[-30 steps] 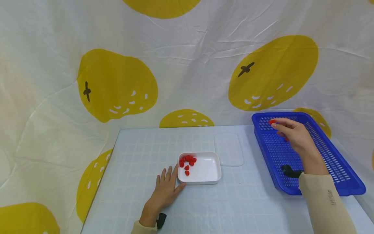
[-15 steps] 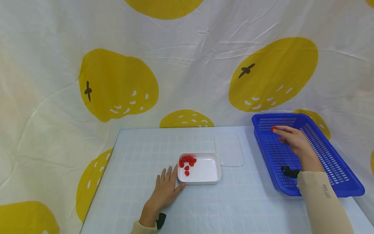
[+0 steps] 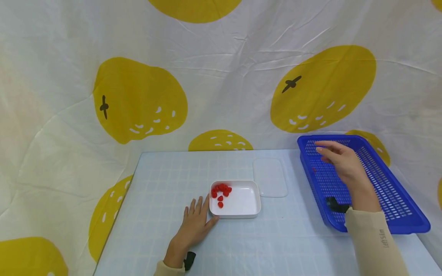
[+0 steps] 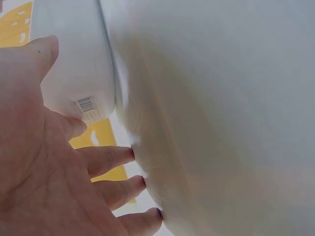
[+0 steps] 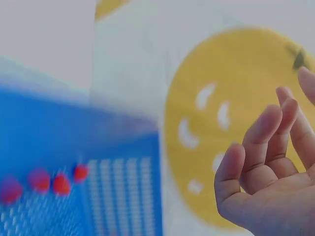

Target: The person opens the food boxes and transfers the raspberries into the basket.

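Note:
A white tray (image 3: 241,199) stands mid-table with several small red pieces (image 3: 221,188) gathered at its left side. The left hand (image 3: 196,226) lies spread on the table, thumb and forefinger touching the tray's left side; in the left wrist view, the hand (image 4: 64,162) lies along its white wall (image 4: 103,64). Over the blue basket (image 3: 312,188) hovers the right hand (image 3: 345,165), holding nothing, thumb and forefinger a little apart. In the right wrist view, this hand (image 5: 270,172) has loosely bent fingers, and several red pieces (image 5: 61,184) lie in the basket (image 5: 128,191).
A clear flat lid (image 3: 270,177) lies on the table behind and right of the tray. The basket occupies the table's right side. A white cloth with yellow fruit prints (image 3: 139,101) hangs behind the table.
The right hand has let go of the red piece it pinched, and its fingertips have parted. A red piece now shows in the basket near its left wall. The left hand stays beside the tray.

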### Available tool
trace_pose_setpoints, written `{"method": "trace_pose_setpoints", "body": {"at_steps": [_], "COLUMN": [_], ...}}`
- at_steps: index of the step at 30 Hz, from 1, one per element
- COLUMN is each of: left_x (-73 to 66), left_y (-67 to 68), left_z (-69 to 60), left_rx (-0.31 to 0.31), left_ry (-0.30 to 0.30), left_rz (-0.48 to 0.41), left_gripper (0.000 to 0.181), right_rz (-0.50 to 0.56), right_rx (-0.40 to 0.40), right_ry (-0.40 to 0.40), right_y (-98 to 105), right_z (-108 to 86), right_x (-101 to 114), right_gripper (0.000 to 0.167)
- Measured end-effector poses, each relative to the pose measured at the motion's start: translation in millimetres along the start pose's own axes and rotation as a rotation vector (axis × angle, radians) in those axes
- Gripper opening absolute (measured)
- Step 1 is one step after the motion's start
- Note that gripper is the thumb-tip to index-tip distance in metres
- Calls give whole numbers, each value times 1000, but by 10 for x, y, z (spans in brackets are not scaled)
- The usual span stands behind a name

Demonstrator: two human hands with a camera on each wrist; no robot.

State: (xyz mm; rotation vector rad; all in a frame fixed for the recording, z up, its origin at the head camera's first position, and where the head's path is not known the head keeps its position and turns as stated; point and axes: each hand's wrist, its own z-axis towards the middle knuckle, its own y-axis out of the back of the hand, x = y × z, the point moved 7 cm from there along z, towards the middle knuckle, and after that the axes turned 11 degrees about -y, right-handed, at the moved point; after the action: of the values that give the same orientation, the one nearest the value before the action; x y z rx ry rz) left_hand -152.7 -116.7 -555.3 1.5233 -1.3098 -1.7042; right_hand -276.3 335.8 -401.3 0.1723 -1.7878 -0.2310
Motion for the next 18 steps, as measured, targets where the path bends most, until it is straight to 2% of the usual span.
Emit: {"method": "trace_pose_setpoints", "body": {"at_steps": [5, 9, 18], "left_x": [0, -6, -4], "left_y": [1, 16, 7], "left_z": [1, -4, -6], "left_rx": [-1, -2, 2], "left_ry": [-7, -11, 0], "left_rz": [-2, -15, -9], "left_gripper": [86, 86, 86], "right_rz": [-3, 16, 14], "right_rx": [97, 162, 276], "right_ry": [153, 212, 210], "right_y": [-434, -791, -1544], "right_z": [-125, -183, -138], "right_x": [229, 305, 224], "right_gripper": [36, 31, 28]}}
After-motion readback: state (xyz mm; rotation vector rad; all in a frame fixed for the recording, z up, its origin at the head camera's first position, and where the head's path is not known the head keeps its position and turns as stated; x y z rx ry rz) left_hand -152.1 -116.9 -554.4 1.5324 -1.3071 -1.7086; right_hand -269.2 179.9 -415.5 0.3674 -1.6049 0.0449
